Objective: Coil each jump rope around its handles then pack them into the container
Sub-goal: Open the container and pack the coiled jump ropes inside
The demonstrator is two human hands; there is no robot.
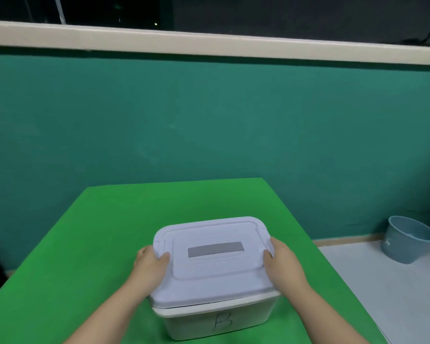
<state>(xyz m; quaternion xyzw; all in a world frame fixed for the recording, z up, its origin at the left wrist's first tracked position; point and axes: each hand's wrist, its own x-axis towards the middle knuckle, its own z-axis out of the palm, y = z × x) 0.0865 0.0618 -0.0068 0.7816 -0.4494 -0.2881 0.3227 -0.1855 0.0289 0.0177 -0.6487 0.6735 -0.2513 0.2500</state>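
Two hands grip the white lid (216,259) of the container (216,319) on the green tabletop (85,244), left hand (150,263) and right hand (282,259) curled over opposite ends; we should move both sides evenly, no ropes being visible.

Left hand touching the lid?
Touching. The head view shows the left hand on the lid's left edge, thumb lying on top.

Even, soft overhead light; lid (212,254) washed out pale, edges bowed by the wide lens, slightly blurry overall.
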